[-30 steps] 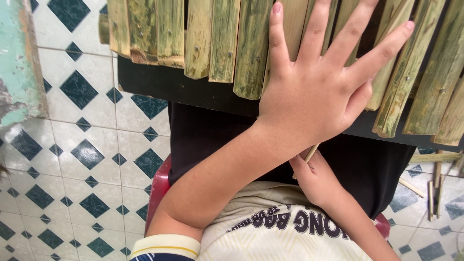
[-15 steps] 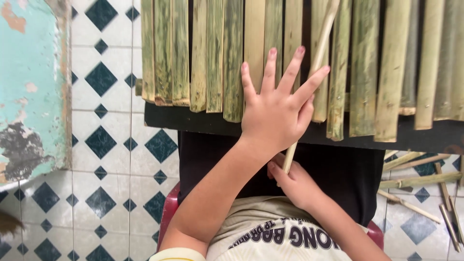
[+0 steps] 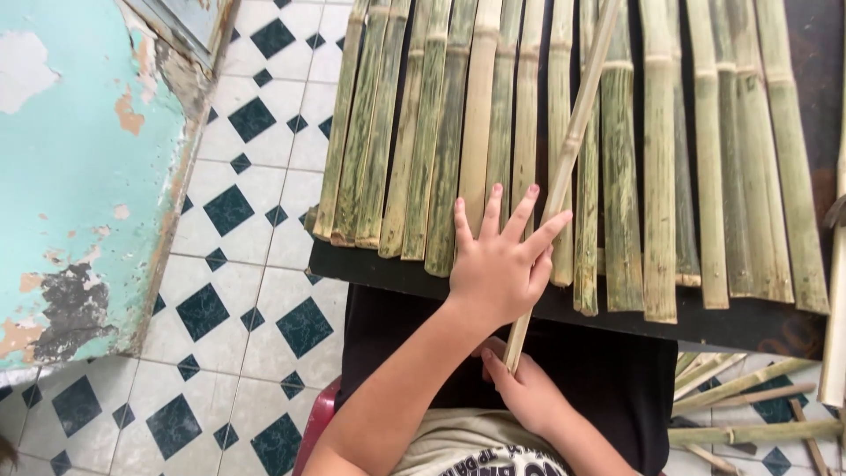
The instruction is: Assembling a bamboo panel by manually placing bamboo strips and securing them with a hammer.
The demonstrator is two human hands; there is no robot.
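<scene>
1. Spread flat: left hand (image 3: 504, 269) lies palm-down, fingers fanned, on the near ends of the bamboo slats (image 3: 493, 132) and over the thin strip; it presses, it does not clasp.
2. Right hand (image 3: 524, 388) sits lower, at 6 o'clock from the left, fingers curled round the near end of the thin bamboo strip (image 3: 573, 141); the grip itself is half hidden by the left forearm.
3. Thin strip lies on top of the slats. Long axis runs from about 7 o'clock at the right hand up to 1 o'clock, far end pointing away and leaving the top of view.
4. Slats lie side by side on a dark board (image 3: 705, 326), long axes near 12 to 6 o'clock, near ends uneven and close to the board's near edge.
5. Room: tiled floor (image 3: 238, 264) lies open at 9 o'clock of the board; peeling turquoise wall (image 3: 79, 159) bounds it further left.
6. Loose bamboo sticks (image 3: 749, 405) lie on the floor at 4 o'clock, below the board edge.
7. Print on the shirt (image 3: 476, 454) at 6 o'clock is dark, curved, mostly cut off.
</scene>
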